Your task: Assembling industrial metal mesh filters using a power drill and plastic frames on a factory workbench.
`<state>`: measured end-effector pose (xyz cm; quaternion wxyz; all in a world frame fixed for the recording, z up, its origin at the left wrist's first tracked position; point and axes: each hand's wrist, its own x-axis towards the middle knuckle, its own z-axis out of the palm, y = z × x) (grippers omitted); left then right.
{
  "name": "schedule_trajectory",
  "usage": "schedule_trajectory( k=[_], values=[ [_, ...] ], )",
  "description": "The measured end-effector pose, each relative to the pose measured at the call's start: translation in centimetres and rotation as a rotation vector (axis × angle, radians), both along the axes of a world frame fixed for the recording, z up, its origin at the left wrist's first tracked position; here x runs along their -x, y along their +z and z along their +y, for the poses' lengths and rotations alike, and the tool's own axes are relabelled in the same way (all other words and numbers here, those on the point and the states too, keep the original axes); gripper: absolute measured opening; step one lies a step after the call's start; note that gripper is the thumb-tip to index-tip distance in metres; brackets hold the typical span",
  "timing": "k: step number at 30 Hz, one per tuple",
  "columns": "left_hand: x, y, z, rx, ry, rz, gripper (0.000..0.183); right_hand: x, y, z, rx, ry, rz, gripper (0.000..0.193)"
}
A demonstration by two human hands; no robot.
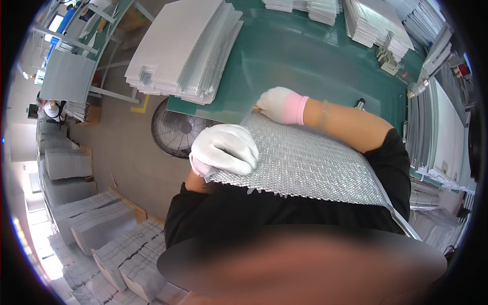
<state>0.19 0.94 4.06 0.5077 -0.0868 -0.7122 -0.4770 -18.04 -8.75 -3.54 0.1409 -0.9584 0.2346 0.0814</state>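
A silvery metal mesh panel [315, 160] with a ragged near edge lies tilted between my body and the green table. My left hand [224, 150], in a white glove, is closed over the panel's left end. At the panel's far left corner, my right hand [282, 105] is closed in a white glove with a pink cuff. A small orange-yellow tip shows at its fingers, but the thing it belongs to is hidden. A pale metal strip [406, 226] runs along the panel's right edge.
Stacked mesh panels [178, 40] stand on the green table [284, 61] at the far left, with another stack [378, 25] far right. Metal parts [389, 61] lie beside that one. A floor fan [178, 129] stands below the table edge. Piled panels [117, 244] fill the lower left.
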Motion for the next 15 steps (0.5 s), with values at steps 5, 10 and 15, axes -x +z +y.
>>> schedule_trajectory(
  k=[5, 10, 15],
  values=[
    [0.7, 1.3, 0.4, -0.046, -0.021, 0.064, 0.021, 1.1, 1.3, -0.5, -0.027, 0.017, -0.128, 0.024],
    [0.9, 0.1, -0.4, -0.037, 0.059, 0.107, 0.023, 7.4, 5.8, -1.4, 0.05, -0.272, -0.921, 0.023],
    [0.6, 0.3, -0.8, -0.105, 0.279, 0.137, 0.028, 22.0, 3.2, -2.1, -0.313, -1.184, -1.093, 0.048]
  ],
)
